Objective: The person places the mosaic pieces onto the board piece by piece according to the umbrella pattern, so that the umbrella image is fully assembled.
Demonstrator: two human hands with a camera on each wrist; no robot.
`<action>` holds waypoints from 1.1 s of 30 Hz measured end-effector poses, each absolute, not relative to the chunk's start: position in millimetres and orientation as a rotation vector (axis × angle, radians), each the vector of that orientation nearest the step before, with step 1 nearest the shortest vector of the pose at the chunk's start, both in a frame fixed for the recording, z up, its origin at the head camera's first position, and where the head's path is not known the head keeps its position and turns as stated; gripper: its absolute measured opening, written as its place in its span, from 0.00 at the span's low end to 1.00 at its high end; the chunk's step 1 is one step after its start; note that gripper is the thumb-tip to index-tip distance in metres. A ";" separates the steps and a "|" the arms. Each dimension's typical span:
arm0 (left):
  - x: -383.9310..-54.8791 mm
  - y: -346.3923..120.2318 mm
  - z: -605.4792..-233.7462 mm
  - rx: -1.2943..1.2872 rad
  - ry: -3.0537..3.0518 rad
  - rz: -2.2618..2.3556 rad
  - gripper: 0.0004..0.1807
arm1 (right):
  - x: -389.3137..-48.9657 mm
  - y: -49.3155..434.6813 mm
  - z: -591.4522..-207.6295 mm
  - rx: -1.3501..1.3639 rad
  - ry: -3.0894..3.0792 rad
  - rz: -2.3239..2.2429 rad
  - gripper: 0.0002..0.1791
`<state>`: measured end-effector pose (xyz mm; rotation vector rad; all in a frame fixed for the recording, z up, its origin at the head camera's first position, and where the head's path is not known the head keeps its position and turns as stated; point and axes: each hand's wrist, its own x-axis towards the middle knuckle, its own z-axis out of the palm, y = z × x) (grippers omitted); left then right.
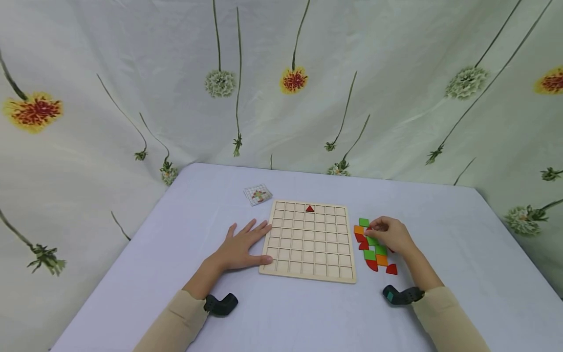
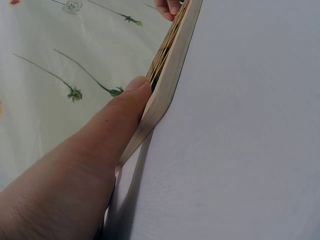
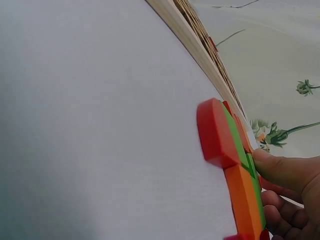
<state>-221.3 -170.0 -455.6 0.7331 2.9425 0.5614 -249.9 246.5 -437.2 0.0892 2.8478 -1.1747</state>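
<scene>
A square wooden grid board (image 1: 309,242) lies on the table, with one red triangle piece (image 1: 310,209) in its top row. My left hand (image 1: 237,249) is spread beside the board's left side; the thumb (image 2: 132,92) rests on its rim and the fingertips touch the edge higher up. To the right of the board is a cluster of green, orange and red blocks. There my right hand (image 1: 393,234) has curled fingers and pinches a red block (image 3: 281,191) between thumb and fingers; its shape is mostly hidden. Green blocks (image 1: 380,250) lie beneath and beside this hand.
Small pattern cards (image 1: 258,194) lie at the board's upper left corner. A red quarter-round block (image 1: 392,269) sits apart at the near end of the cluster. A white cloth covers the table (image 1: 303,318), and a flower-printed curtain (image 1: 264,122) hangs behind it.
</scene>
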 end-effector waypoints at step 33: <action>-223.0 -171.4 -457.5 0.733 2.933 0.563 0.51 | -254.2 246.1 -431.0 -0.118 2.803 -1.417 0.17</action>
